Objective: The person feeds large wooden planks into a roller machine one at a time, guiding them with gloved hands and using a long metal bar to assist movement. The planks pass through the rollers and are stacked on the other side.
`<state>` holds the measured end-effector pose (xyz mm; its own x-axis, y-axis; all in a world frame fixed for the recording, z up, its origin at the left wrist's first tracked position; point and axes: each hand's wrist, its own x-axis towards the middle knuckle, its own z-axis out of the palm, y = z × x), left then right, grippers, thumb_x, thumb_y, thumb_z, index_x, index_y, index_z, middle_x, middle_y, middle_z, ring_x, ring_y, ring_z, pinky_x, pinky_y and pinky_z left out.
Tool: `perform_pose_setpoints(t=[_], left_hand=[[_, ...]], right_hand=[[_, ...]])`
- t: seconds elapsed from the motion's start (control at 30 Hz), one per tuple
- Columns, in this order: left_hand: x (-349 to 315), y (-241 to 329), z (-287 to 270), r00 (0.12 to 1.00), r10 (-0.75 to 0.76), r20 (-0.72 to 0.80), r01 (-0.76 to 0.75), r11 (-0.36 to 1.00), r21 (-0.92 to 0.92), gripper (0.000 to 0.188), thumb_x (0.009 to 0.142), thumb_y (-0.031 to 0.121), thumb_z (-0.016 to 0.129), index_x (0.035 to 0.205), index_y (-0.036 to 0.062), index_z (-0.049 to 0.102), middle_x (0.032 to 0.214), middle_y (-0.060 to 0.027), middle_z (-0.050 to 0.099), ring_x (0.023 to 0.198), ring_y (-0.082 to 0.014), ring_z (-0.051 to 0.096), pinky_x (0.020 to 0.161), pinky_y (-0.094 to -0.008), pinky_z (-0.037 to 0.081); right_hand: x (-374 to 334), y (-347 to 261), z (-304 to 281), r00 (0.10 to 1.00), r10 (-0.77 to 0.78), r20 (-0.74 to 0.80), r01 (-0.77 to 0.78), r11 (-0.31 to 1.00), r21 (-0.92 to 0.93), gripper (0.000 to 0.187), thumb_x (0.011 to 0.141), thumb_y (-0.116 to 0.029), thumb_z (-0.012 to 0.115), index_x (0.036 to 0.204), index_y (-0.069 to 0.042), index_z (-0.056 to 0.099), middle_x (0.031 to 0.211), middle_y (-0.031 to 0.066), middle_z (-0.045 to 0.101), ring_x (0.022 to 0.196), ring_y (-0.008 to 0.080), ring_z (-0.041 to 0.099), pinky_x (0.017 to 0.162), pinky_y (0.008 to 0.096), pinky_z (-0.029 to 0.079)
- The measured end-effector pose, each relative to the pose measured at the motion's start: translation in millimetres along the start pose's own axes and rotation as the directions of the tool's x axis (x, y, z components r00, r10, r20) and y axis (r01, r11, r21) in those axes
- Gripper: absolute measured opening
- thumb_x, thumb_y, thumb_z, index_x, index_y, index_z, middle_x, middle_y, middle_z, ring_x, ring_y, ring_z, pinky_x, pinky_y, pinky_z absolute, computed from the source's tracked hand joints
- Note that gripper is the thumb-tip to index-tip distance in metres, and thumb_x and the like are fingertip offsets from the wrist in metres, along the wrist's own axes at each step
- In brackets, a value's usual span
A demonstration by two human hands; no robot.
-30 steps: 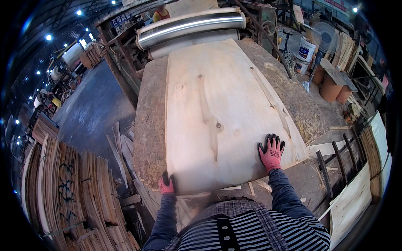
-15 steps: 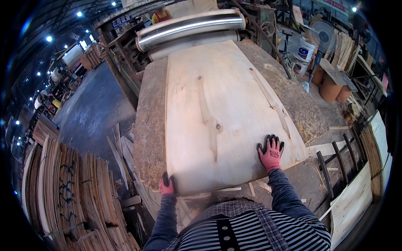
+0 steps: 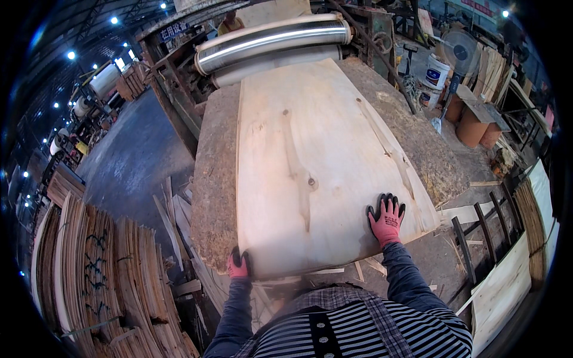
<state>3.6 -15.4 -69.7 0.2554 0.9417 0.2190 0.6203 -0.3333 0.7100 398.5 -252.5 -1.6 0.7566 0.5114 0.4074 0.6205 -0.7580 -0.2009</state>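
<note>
A wide, pale wood veneer sheet [image 3: 334, 161] with knots and brownish streaks lies in front of me. My right hand [image 3: 386, 221], in a pink glove with black fingertips, rests flat on its near right part with fingers spread. At the near left corner, my left hand [image 3: 239, 263], gloved the same way, is closed round the sheet's edge, and some of its fingers are hidden. The sheet's far end reaches toward a shiny metal roller [image 3: 274, 49]. Beneath it is a rough brown bed [image 3: 215, 173], showing on both sides.
Stacked veneer sheets [image 3: 101, 274] stand at the left. A dark metal rack [image 3: 480, 230], pale boards [image 3: 501, 286], a fan [image 3: 459, 51] and a white bucket [image 3: 436, 71] are at the right. Behind the roller a person [image 3: 230, 24] is partly visible. Wood scraps [image 3: 170, 221] litter the floor.
The person behind the roller has shifted and shows less clearly. Both my hands and the veneer sheet stay in place.
</note>
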Motion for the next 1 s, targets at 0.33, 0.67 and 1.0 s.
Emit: perform_pose_setpoints(t=[0.33,0.67,1.0], left_hand=[[-3,5,-1,0.999,-0.049,-0.017,0.049,0.999,-0.002,0.044,0.077,0.029,0.055,0.112,0.0037,0.05,0.114,-0.0164,0.049,0.106,-0.0307,0.045,0.091,-0.0371,0.034],[-4,-4,0,0.996,-0.08,-0.03,0.079,0.997,-0.012,0.047,0.076,0.027,0.057,0.116,0.0036,0.048,0.116,-0.0144,0.049,0.111,-0.0281,0.042,0.094,-0.0361,0.032],[-5,-31,12,0.988,-0.151,-0.047,0.154,0.984,0.086,0.055,0.075,0.037,0.058,0.117,0.0036,0.046,0.12,-0.0169,0.045,0.114,-0.0292,0.039,0.096,-0.0371,0.03]], right_hand=[[0,-1,-3,1.0,-0.006,0.001,0.006,1.0,0.008,0.056,0.074,-0.043,0.052,0.114,-0.004,0.049,0.119,0.0163,0.044,0.118,0.0314,0.032,0.101,0.0502,0.013],[1,-2,-3,0.999,-0.035,-0.04,0.036,0.999,0.029,0.054,0.074,-0.041,0.053,0.113,-0.003,0.049,0.119,0.017,0.043,0.118,0.0324,0.032,0.101,0.0518,0.012],[1,0,0,0.999,0.008,0.049,-0.01,0.999,0.037,0.058,0.071,-0.043,0.054,0.115,-0.005,0.048,0.122,0.016,0.04,0.119,0.0325,0.028,0.102,0.0519,0.009]])
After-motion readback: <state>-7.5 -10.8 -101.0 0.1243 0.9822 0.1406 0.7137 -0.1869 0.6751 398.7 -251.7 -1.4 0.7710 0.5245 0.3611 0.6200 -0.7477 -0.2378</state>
